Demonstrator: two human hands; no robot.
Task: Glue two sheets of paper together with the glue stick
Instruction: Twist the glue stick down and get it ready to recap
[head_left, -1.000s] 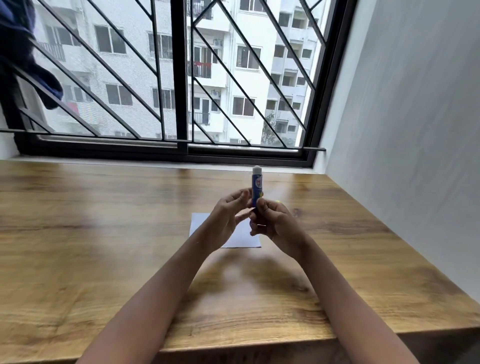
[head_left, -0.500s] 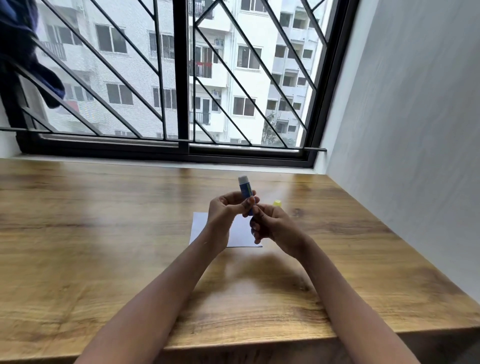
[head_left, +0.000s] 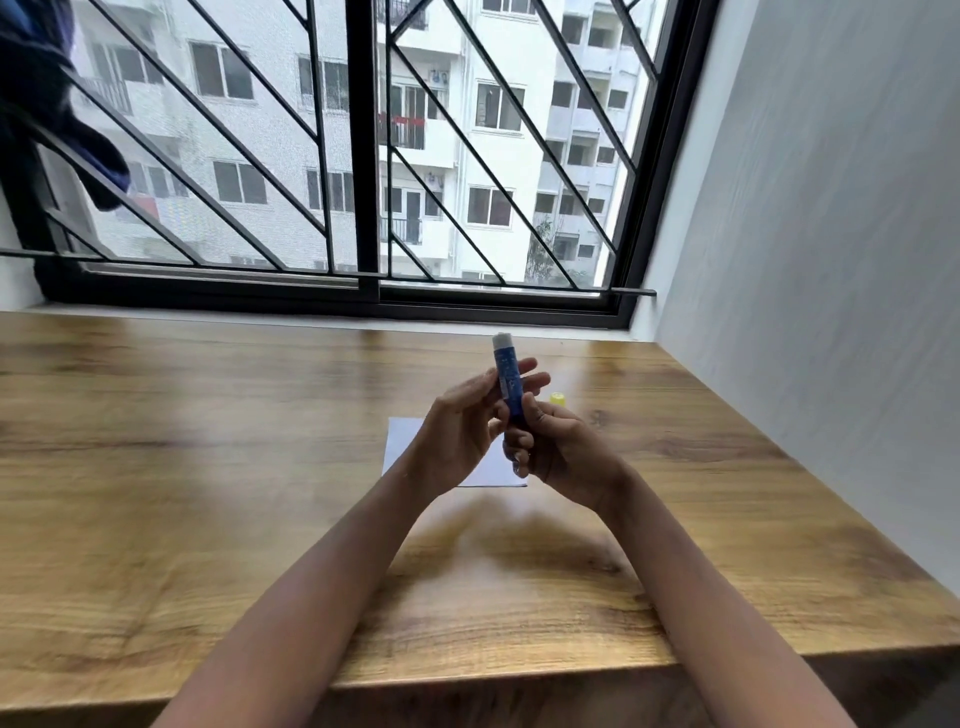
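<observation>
A blue glue stick (head_left: 507, 376) stands upright above the table, its white tip uncapped at the top. My right hand (head_left: 558, 452) grips its lower end with curled fingers. My left hand (head_left: 460, 436) holds the tube's middle, fingers reaching behind it and past its right side. White paper (head_left: 408, 441) lies flat on the wooden table (head_left: 208, 467) under both hands, which hide part of it; I cannot tell whether it is one sheet or two. A small yellow cap (head_left: 557, 399) sits on the table just right of my hands.
A barred window (head_left: 363, 156) runs along the table's far edge, and a grey wall (head_left: 831, 260) closes the right side. Dark blue cloth (head_left: 47, 104) hangs at the upper left. The table's front edge (head_left: 519, 670) lies near my forearms.
The glue stick has gone from tilted left back to nearly upright and higher. My left fingers have straightened out behind the tube. The yellow cap now shows on the table.
</observation>
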